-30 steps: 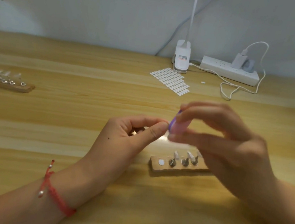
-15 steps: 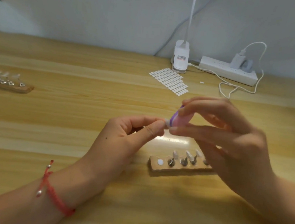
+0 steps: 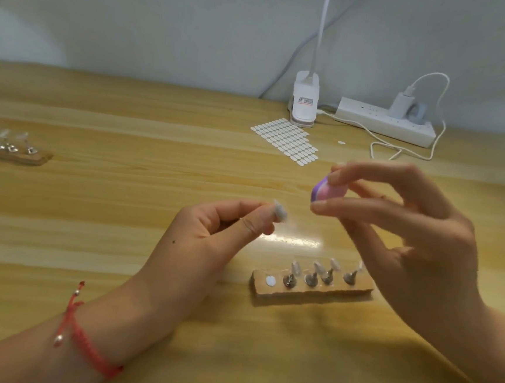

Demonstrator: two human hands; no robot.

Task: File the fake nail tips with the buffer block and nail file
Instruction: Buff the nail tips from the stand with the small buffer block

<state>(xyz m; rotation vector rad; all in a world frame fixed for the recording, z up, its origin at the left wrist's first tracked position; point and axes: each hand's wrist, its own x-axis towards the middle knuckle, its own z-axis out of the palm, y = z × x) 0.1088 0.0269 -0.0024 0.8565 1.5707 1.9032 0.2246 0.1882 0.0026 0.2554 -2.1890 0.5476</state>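
Pale grey-white wall [image 3: 168, 25] behind light wooden table [image 3: 91, 207]. White clip lamp [image 3: 304, 104] at far edge; power strip [image 3: 373, 122] just beside, charger [image 3: 400, 105] plugged in, white cable [image 3: 401, 149] looped. Glare patch on tabletop.

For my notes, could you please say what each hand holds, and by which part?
The left hand pinches a nail tip by one end; the right hand grips the buffer block by opposite edges.

No text can be read. The white lamp base [image 3: 304, 113], at about 12 o'clock on the surface [image 3: 121, 210], carries a small label [image 3: 305, 100] with dark lines of print and a red stripe, too small to make out.
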